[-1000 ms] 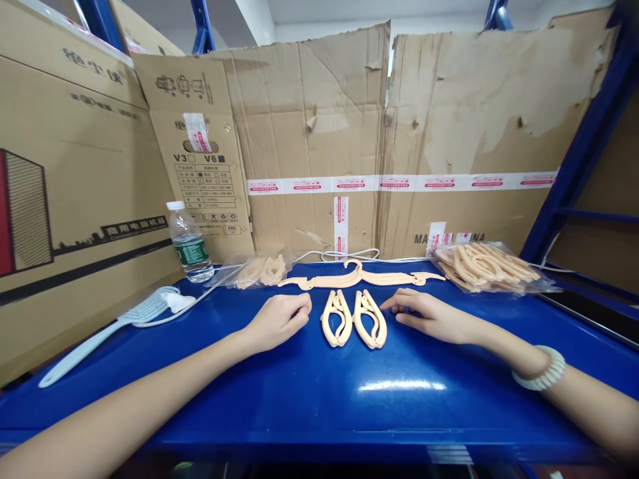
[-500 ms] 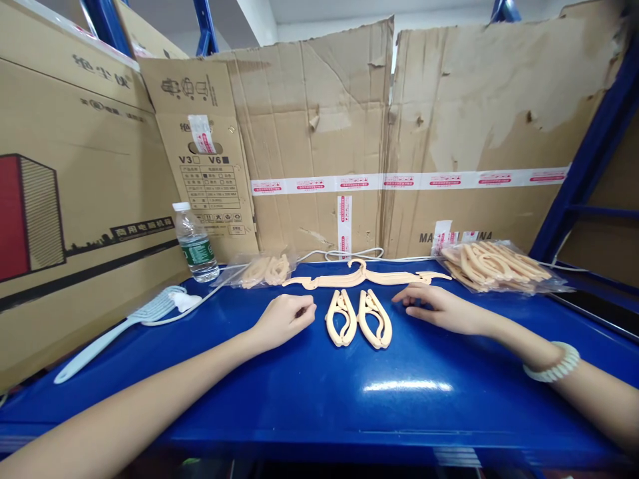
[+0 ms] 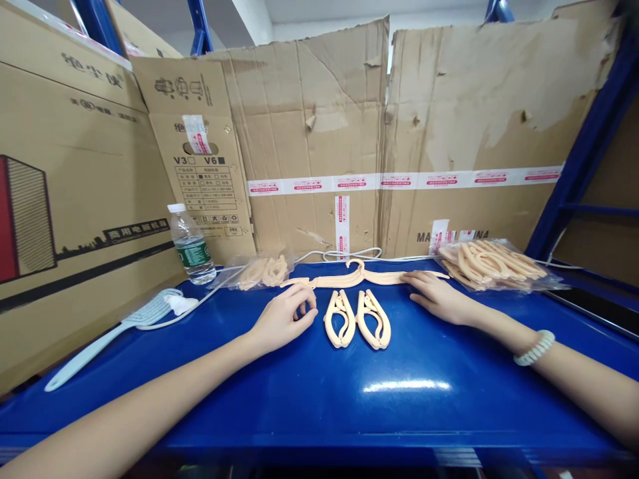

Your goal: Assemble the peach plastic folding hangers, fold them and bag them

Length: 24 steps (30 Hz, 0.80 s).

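Observation:
An unfolded peach plastic folding hanger (image 3: pixel 362 274) lies on the blue tabletop, its hook toward the cardboard. My left hand (image 3: pixel 284 316) is at its left end, fingers loosely bent and thumb apart, holding nothing. Over the right arm of that hanger is my right hand (image 3: pixel 442 296), with outstretched fingers; whether they touch it is hard to tell. Two folded hangers, a left one (image 3: pixel 329 326) and a right one (image 3: pixel 385 329), lie side by side between my hands, nearer to me.
Bagged folded hangers lie at the back left (image 3: pixel 264 271) and in a bigger pile at the right (image 3: pixel 492 263). A water bottle (image 3: pixel 192 253), a pale blue hairbrush (image 3: pixel 114 332) and a white cable (image 3: pixel 352 253) are around them. Cardboard (image 3: pixel 309 146) walls the back.
My right hand has moved back onto the right arm of the unfolded hanger. My left hand has loosened from a closed curl and shifted slightly toward the hanger's left end.

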Each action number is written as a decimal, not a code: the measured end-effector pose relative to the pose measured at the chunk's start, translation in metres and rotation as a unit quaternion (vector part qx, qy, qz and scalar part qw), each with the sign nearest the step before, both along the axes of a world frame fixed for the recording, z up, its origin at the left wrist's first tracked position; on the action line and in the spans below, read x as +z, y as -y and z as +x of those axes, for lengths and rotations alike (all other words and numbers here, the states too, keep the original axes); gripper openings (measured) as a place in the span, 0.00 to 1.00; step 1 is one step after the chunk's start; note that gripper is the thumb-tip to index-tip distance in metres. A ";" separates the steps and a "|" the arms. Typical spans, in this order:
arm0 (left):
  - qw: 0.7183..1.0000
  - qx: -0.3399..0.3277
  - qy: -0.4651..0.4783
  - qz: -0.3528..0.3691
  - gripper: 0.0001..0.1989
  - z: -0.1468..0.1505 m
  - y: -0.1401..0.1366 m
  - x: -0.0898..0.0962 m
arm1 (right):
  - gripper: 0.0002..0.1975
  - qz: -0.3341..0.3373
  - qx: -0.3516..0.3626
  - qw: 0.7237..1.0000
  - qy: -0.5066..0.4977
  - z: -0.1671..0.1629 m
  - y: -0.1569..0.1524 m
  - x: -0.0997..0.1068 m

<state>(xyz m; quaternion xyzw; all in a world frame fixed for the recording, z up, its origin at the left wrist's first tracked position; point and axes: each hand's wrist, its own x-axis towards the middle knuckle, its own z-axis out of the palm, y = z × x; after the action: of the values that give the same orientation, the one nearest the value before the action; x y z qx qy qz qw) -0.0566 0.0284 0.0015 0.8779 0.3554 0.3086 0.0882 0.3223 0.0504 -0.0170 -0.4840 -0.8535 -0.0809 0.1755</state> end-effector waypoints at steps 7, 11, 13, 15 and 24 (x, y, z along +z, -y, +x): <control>0.999 -0.034 0.009 -0.003 0.03 0.001 0.001 0.000 | 0.19 -0.011 -0.018 1.000 -0.002 -0.005 0.003 0.004; 0.999 -0.045 0.015 -0.003 0.03 0.002 0.003 0.001 | 0.17 -0.010 -0.012 1.000 -0.010 -0.009 0.007 0.010; 0.999 -0.046 0.013 -0.006 0.03 0.003 0.004 0.002 | 0.16 -0.005 -0.018 1.000 -0.017 -0.010 0.009 0.012; 0.999 -0.049 0.008 -0.013 0.04 0.003 0.005 0.002 | 0.15 -0.003 -0.028 0.999 -0.023 -0.011 0.010 0.014; 0.997 -0.066 -0.004 -0.026 0.04 0.005 0.010 0.005 | 0.08 -0.028 -0.011 0.997 -0.072 -0.013 0.008 0.015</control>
<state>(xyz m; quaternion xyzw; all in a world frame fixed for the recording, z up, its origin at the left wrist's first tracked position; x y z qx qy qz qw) -0.0513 0.0186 0.0060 0.8982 0.3047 0.2888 0.1300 0.3095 0.0426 -0.0017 -0.5022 -0.8354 -0.0240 0.2219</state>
